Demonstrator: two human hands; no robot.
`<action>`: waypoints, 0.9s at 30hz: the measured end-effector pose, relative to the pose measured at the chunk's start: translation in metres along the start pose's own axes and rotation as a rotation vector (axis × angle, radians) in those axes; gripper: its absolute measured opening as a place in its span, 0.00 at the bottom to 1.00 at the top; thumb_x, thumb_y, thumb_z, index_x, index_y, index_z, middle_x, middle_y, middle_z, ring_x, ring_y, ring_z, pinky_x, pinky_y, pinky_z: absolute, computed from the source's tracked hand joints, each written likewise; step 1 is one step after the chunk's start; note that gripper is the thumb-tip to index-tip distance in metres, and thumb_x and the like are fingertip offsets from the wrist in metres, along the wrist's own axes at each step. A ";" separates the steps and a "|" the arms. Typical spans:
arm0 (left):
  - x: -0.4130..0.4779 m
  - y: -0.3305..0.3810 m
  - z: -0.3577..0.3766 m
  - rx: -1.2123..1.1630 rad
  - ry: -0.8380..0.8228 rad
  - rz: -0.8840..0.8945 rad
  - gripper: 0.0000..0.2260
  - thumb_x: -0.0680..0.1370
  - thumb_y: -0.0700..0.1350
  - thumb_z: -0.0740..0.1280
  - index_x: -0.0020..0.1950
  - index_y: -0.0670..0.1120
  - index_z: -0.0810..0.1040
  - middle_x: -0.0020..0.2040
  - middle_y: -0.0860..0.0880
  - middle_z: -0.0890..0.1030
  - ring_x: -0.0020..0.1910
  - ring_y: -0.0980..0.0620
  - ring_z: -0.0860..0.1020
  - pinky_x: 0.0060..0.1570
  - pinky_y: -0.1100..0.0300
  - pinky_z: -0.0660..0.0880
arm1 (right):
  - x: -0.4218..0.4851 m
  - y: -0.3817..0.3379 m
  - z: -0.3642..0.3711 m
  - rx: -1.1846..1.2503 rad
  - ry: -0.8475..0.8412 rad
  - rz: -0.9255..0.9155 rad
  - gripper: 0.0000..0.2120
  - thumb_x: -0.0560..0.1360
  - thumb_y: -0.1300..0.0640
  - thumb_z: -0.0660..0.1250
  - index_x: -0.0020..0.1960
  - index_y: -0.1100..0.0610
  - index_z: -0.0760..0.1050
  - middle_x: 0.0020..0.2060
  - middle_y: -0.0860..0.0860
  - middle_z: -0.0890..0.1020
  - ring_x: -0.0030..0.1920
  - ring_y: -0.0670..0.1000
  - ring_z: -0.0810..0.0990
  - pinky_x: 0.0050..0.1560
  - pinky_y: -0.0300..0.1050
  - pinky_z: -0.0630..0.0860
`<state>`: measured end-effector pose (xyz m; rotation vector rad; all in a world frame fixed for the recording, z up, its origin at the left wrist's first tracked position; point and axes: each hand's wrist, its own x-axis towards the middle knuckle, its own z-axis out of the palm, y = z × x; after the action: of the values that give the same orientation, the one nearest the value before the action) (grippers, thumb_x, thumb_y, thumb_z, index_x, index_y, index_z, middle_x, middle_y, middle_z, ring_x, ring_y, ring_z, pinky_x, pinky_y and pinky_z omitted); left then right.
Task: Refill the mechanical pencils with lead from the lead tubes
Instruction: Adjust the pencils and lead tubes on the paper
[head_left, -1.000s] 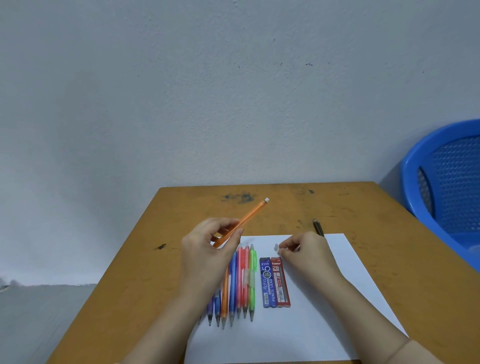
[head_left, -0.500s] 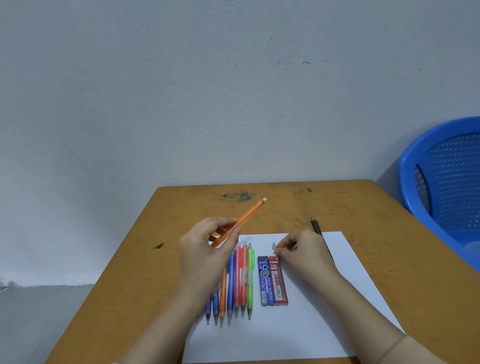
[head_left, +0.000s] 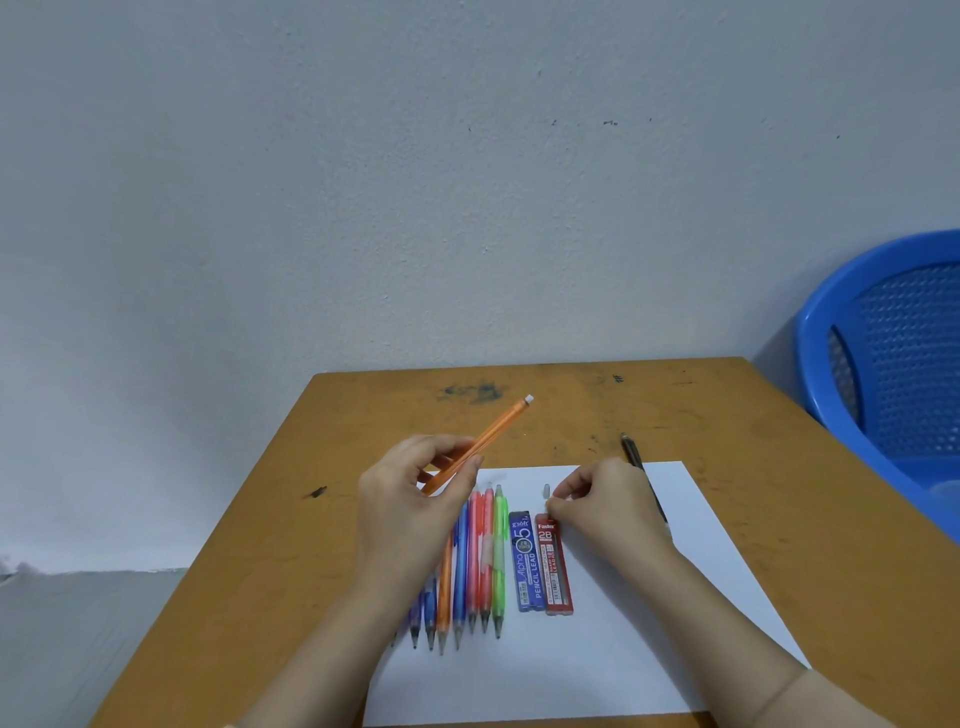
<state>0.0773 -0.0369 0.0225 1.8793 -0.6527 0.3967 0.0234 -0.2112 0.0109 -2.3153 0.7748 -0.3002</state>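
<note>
Orange mechanical pencil (head_left: 497, 427) is gripped in my left hand (head_left: 415, 512), thumb and curled fingers closed round its lower end. It slants up and away to the right, with its white-capped end raised over the bare wood past the far edge of the white paper (head_left: 717, 582). Below that hand, the other mechanical pencils (head_left: 470, 571) lie side by side on the paper with their tips toward me, and my wrist covers the leftmost ones. Just to their right, the blue lead tube (head_left: 525, 564) and the red lead tube (head_left: 555, 566) lie parallel and touching. My right hand (head_left: 610, 512) rests on the paper at the red tube's top, fingers curled and fingertips drawn together just beside a small grey cap (head_left: 546, 490); I cannot tell whether they hold anything. A dark pencil (head_left: 630, 448) pokes out from behind that hand onto the table (head_left: 249, 530). Bare paper stretches to the right of my forearm and below the tubes. The table's far edge meets the wall, and a blue plastic chair (head_left: 893, 364) stands past its right edge.
</note>
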 end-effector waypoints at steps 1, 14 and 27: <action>0.000 0.000 0.000 0.004 0.001 0.003 0.09 0.72 0.45 0.72 0.48 0.57 0.79 0.42 0.60 0.80 0.46 0.62 0.77 0.43 0.72 0.73 | 0.000 0.000 -0.001 0.022 -0.007 0.000 0.03 0.69 0.55 0.72 0.37 0.52 0.80 0.33 0.45 0.79 0.36 0.45 0.76 0.30 0.37 0.67; 0.000 -0.003 0.000 0.025 -0.008 0.000 0.08 0.72 0.45 0.73 0.49 0.55 0.80 0.42 0.60 0.80 0.46 0.63 0.77 0.42 0.73 0.73 | 0.001 -0.001 -0.018 0.308 -0.005 -0.077 0.05 0.68 0.59 0.75 0.36 0.52 0.81 0.28 0.44 0.77 0.30 0.43 0.73 0.29 0.30 0.66; 0.005 -0.007 0.000 0.112 -0.033 0.017 0.08 0.72 0.45 0.73 0.49 0.55 0.81 0.43 0.65 0.78 0.50 0.65 0.75 0.43 0.71 0.71 | -0.008 -0.011 -0.030 0.925 -0.080 -0.102 0.02 0.69 0.64 0.73 0.41 0.59 0.82 0.31 0.50 0.80 0.31 0.45 0.74 0.30 0.36 0.71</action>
<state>0.0854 -0.0364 0.0193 1.9908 -0.6816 0.4216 0.0101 -0.2151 0.0407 -1.4749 0.3503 -0.4837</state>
